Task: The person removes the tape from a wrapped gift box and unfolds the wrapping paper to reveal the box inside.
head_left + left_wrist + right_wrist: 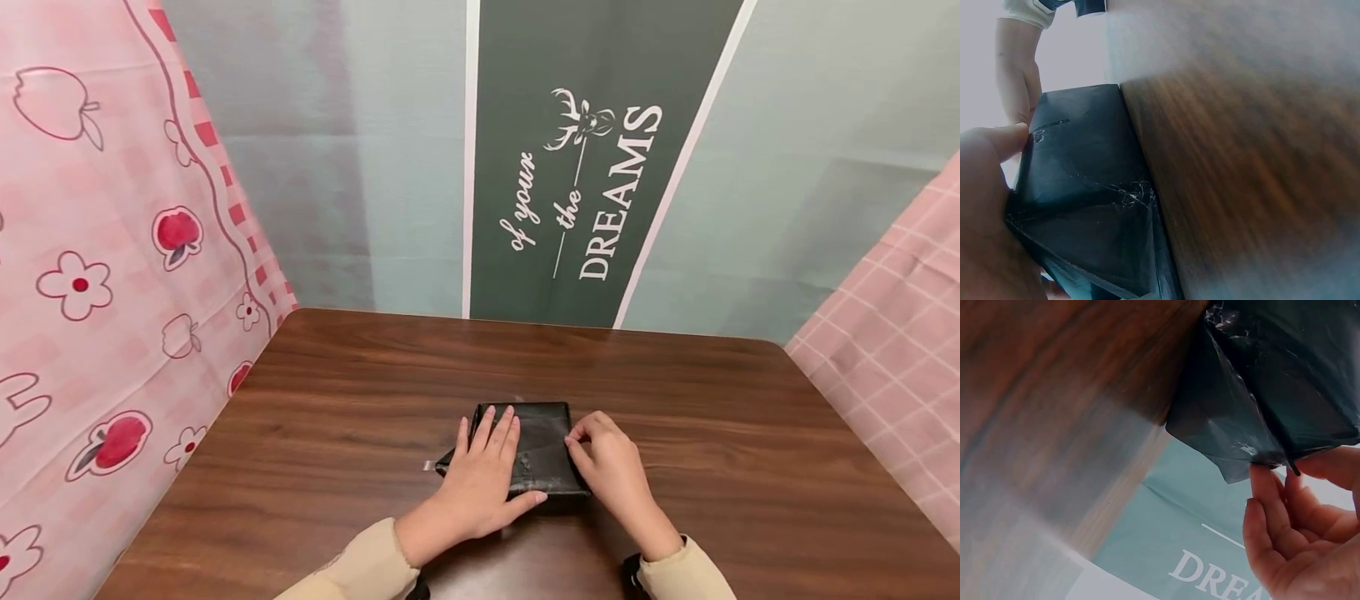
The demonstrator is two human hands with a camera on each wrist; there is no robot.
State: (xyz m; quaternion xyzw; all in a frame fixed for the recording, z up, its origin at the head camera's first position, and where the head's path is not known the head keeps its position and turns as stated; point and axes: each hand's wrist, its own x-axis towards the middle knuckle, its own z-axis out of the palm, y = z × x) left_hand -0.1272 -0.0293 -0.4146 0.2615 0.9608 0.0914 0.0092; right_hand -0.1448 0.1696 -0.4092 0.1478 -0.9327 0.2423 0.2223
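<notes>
1. Fabric hung on three sides: a pink sheet [120,250] with apples and flowers at the left, a grey-green curtain [405,183] behind, and a pink cloth [900,350] with pale grid lines at the right.
2. Across the curtain's dark green panel [525,50] ran white lettering, "of your", "the" and "DREAMS", turned sideways beside a deer's head.
3. Below stood a brown wood-grain table [360,400] with rounded far corners.
4. On it, near the middle of its width, lay a black parcel [543,450], flat and box-shaped, its plastic covering creased and shiny in places.
5. At the parcel's left end a small translucent tab [429,465] stuck out, and the covering there was folded to a slanting point.
6. Over the top of the parcel rested the left hand [480,492], fingers straight and spread, thumb well apart from them along the near edge.
7. At the other end the right hand [615,467] pinched the edge of the end fold [1219,419] between thumb and fingers.
8. Both forearms wore cream sleeves [375,562], with a black band [636,575] at the right wrist.
</notes>
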